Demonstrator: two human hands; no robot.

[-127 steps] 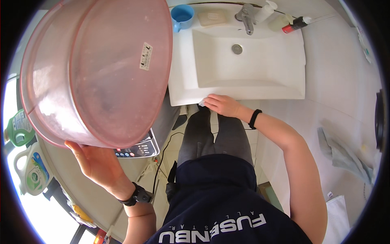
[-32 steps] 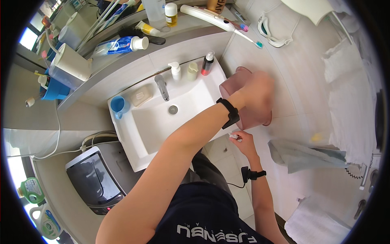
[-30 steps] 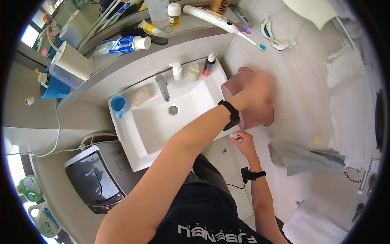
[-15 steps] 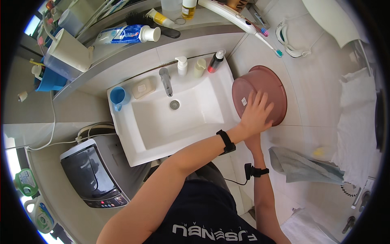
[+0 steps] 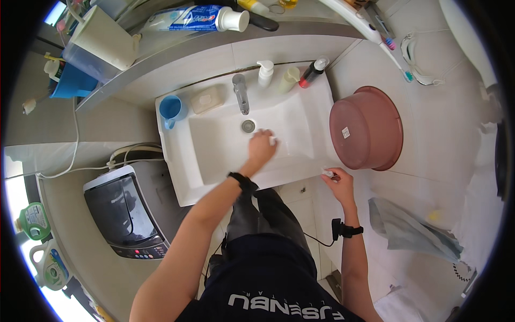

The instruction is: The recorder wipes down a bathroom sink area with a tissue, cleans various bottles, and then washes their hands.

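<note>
My left hand [image 5: 262, 147] is over the white sink [image 5: 214, 153], just below the drain. Its fingers are curled together, and a small white bit shows at the fingertips, too blurred to name. My right hand [image 5: 341, 186] is at the sink's front right corner, pinching a small whitish piece [image 5: 328, 173] between thumb and finger; its kind cannot be made out. A translucent reddish-brown plastic basin [image 5: 365, 131] with a white sticker is to the right of the sink, its base turned toward me. Neither hand touches it.
Along the sink's back rim stand a blue mug [image 5: 173, 109], a soap dish [image 5: 207, 100], the faucet [image 5: 241, 94] and several pump bottles. A shelf [image 5: 209, 53] above holds toothpaste [image 5: 196, 19]. A washing machine [image 5: 124, 211] stands left, a grey towel [image 5: 410, 222] hangs right.
My left hand has left the basin and moved left over the sink. My right hand has come out from beside the basin, with a small whitish piece now showing in its fingers.
</note>
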